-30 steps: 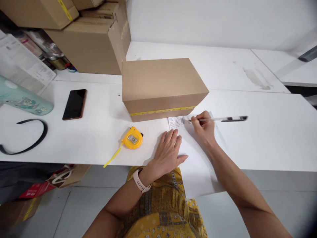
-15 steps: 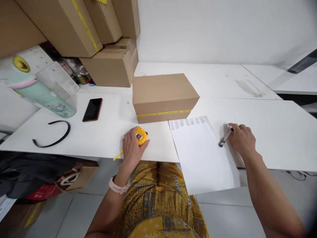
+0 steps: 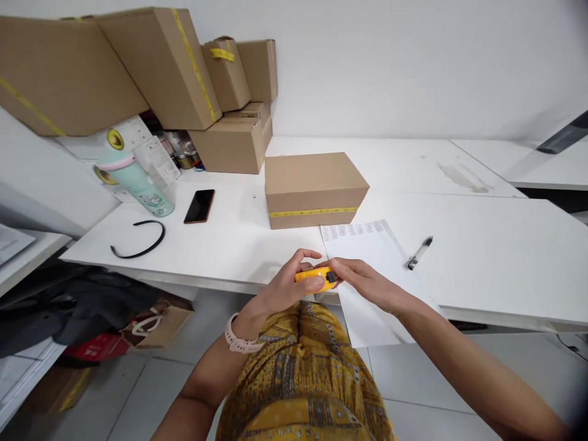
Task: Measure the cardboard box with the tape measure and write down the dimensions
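Observation:
My left hand (image 3: 290,283) is wrapped round a yellow tape measure (image 3: 316,279), with the thumb along its near side. My right hand (image 3: 365,278) meets the tape measure's right end, thumb and fingers closed at it; whether they pinch the blade's tip is hidden. Beyond my hands stands a closed cardboard box (image 3: 315,184) with a yellow band along its front. A white sheet of paper (image 3: 367,306) with printed rows at its top lies partly under my right hand and hangs over the desk edge. To the right a pen (image 3: 419,253) rests on the desk.
At the left of the white desk (image 3: 496,257) lie a phone (image 3: 199,206) and a black headband (image 3: 149,248). A mint bottle (image 3: 147,190) stands behind them. Stacked cardboard boxes (image 3: 229,144) fill the back left. A paper bag (image 3: 160,324) is below the desk.
My right hand has let go of the pen, left it on the desk and moved left to the tape measure. My left hand has brought the tape measure rightward and turned it.

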Demonstrator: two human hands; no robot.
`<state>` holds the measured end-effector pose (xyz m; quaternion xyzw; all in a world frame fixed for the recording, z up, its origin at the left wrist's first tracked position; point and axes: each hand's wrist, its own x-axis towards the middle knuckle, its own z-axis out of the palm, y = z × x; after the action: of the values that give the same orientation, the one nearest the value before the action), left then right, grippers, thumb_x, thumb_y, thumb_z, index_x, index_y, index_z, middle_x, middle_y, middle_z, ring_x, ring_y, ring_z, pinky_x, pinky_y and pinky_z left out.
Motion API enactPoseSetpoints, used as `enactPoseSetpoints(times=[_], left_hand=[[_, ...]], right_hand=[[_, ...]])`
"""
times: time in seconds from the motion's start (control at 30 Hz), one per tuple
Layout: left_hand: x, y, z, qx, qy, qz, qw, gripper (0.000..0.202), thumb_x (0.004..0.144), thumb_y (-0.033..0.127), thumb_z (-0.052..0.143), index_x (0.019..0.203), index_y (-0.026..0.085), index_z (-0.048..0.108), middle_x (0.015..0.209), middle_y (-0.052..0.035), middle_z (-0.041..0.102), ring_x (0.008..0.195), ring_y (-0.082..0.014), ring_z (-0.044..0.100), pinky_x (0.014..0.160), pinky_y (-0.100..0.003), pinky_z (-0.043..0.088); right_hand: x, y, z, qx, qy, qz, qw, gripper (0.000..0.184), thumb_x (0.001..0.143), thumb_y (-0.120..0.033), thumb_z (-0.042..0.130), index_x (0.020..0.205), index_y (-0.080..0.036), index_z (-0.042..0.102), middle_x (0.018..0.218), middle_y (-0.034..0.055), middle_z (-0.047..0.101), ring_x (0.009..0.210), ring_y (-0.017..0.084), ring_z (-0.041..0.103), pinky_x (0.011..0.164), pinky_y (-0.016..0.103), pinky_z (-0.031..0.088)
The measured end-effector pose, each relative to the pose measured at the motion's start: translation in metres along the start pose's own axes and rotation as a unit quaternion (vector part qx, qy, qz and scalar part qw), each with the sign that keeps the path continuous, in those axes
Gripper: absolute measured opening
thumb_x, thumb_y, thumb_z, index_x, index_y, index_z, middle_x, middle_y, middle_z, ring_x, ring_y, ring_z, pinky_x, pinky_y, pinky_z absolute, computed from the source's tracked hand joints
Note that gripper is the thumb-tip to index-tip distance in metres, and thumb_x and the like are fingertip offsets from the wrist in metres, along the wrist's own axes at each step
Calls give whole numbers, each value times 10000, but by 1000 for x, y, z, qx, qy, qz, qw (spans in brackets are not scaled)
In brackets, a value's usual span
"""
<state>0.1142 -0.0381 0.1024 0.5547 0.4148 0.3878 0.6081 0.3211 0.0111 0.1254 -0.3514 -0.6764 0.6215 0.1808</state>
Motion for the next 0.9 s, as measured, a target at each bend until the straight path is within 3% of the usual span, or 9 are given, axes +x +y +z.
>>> enactPoseSetpoints(times=[0.1, 0.2, 0.3, 0.4, 0.47, 0.57, 0.63, 0.77, 0.9], left_hand=[[-2, 9, -9, 36, -6, 1, 999, 517, 866, 485, 666, 1278, 240, 471, 919, -18, 638, 802, -177, 608, 698, -299, 428], [3, 26, -22, 57, -11, -1, 998, 520, 864, 485, 665, 1274, 229, 475, 932, -33, 663, 806, -175, 614, 684, -289, 439], [20, 54, -46, 46, -15, 4, 999, 536, 837, 505, 687, 1232, 193, 503, 971, -76, 712, 786, -178, 637, 662, -285, 458], [43, 89, -88, 35, 16, 38, 999, 471, 807, 489, 701, 1130, 162, 592, 995, -93, 732, 752, -177, 650, 616, -275, 478], [58, 109, -125, 32, 65, 46, 996, 413, 778, 455, 718, 1047, 148, 655, 972, -81, 735, 730, -175, 648, 582, -268, 497], [73, 127, -182, 33, 138, 4, 990, 358, 751, 406, 720, 988, 138, 689, 930, -86, 744, 725, -193, 653, 527, -262, 510], [77, 129, -215, 42, 167, -25, 985, 333, 737, 385, 721, 966, 145, 696, 906, -84, 747, 718, -202, 658, 515, -267, 523], [78, 124, -251, 62, 193, -65, 977, 307, 717, 359, 751, 941, 154, 705, 871, -81, 752, 698, -205, 664, 517, -274, 541], [81, 121, -258, 73, 190, -80, 976, 316, 711, 368, 767, 930, 147, 710, 848, -91, 753, 673, -210, 666, 502, -277, 536]], right_hand=[[1, -7, -3, -21, 5, -4, 1000, 507, 889, -689, 569, 903, -213, 743, 913, 73, 701, 867, 211, 607, 865, 404, 509], [7, -15, -11, -23, 9, -20, 999, 479, 861, -662, 633, 980, -214, 754, 958, 74, 709, 834, 185, 588, 800, 362, 500], [26, -27, -34, -29, 79, -55, 995, 448, 827, -643, 690, 849, -198, 743, 827, 43, 673, 725, 147, 532, 688, 307, 463], [53, -41, -88, 16, 209, -85, 974, 432, 745, -576, 804, 652, -181, 659, 606, -10, 526, 593, 112, 438, 573, 272, 406], [71, -47, -136, 76, 279, -113, 951, 353, 734, -457, 848, 659, -176, 649, 629, -1, 542, 592, 109, 459, 560, 266, 424], [95, -47, -195, 128, 343, -110, 924, 235, 781, -276, 820, 686, -170, 634, 646, 8, 553, 577, 101, 476, 547, 253, 459], [109, -41, -214, 124, 372, -74, 917, 215, 803, -208, 789, 682, -170, 615, 637, 9, 550, 558, 97, 469, 529, 248, 463], [137, -27, -211, 92, 400, -32, 912, 265, 801, -160, 772, 627, -170, 572, 592, 6, 543, 539, 92, 460, 509, 244, 436], [157, -21, -197, 59, 412, -7, 909, 274, 789, -164, 764, 603, -169, 564, 583, 1, 549, 565, 95, 484, 554, 247, 440]])
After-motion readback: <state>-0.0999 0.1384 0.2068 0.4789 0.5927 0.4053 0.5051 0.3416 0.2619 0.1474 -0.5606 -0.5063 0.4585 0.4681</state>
